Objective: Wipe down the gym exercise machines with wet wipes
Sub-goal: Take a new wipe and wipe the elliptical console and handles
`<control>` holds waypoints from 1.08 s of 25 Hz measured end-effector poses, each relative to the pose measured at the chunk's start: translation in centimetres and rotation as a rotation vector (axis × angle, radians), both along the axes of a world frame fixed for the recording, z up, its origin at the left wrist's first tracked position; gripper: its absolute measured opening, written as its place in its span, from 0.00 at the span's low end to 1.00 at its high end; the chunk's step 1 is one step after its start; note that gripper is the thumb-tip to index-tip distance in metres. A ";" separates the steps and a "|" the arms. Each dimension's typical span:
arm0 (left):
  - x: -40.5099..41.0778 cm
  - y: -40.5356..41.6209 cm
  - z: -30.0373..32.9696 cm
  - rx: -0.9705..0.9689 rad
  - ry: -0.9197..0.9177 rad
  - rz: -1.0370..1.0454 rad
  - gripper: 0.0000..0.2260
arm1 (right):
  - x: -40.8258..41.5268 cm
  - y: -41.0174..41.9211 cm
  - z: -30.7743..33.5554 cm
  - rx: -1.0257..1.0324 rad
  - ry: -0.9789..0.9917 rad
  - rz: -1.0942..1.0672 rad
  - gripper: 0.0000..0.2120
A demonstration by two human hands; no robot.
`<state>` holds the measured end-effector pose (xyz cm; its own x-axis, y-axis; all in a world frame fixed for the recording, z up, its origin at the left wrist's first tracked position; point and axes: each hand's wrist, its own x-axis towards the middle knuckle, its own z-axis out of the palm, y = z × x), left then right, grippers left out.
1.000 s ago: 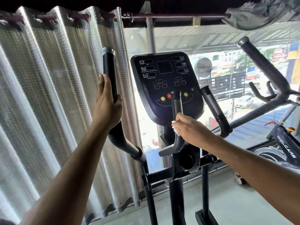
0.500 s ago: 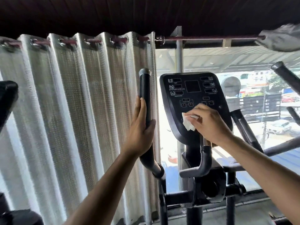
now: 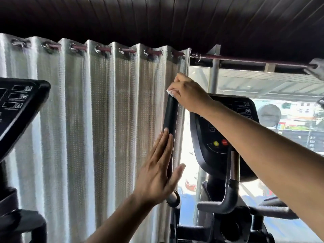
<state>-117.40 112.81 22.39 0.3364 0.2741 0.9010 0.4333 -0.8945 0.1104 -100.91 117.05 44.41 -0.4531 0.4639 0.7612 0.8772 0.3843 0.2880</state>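
Observation:
The black left handle (image 3: 170,116) of an elliptical machine stands upright in the middle of the head view. My right hand (image 3: 185,92) is closed over the handle's top with a white wet wipe (image 3: 169,92) showing at its fingers. My left hand (image 3: 157,171) is lower on the same handle, fingers straight and spread, palm flat against it, thumb out to the right. The machine's black console (image 3: 219,137), with a yellow and a red button, sits right of the handle, partly hidden by my right forearm.
A silvery curtain (image 3: 91,128) hangs right behind the handle. Another machine's console (image 3: 19,104) juts in at the left edge. A short curved grip (image 3: 226,199) sticks out below the console. A window with a street scene fills the right.
My right hand left the console and carried the wipe to the top of the left handle. My left hand loosened its grip and now lies flat. The camera swung left and up.

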 end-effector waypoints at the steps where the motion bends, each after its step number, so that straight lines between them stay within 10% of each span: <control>1: 0.0 -0.1 -0.2 0.002 -0.002 -0.001 0.34 | -0.3 0.1 -0.2 -0.006 0.001 -0.001 0.10; 15: 1.1 0.2 -3.1 0.177 -0.139 -0.007 0.31 | -0.5 -2.9 -5.3 -0.093 -0.270 0.132 0.09; 27: 1.1 0.6 -3.4 0.121 -0.113 -0.034 0.30 | -0.3 0.0 -9.1 0.138 0.598 0.229 0.07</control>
<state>-116.28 113.38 18.95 0.2382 0.1511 0.9594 0.3931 -0.9183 0.0470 -101.21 117.08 35.28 -0.0088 0.2856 0.9583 0.8015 0.5750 -0.1640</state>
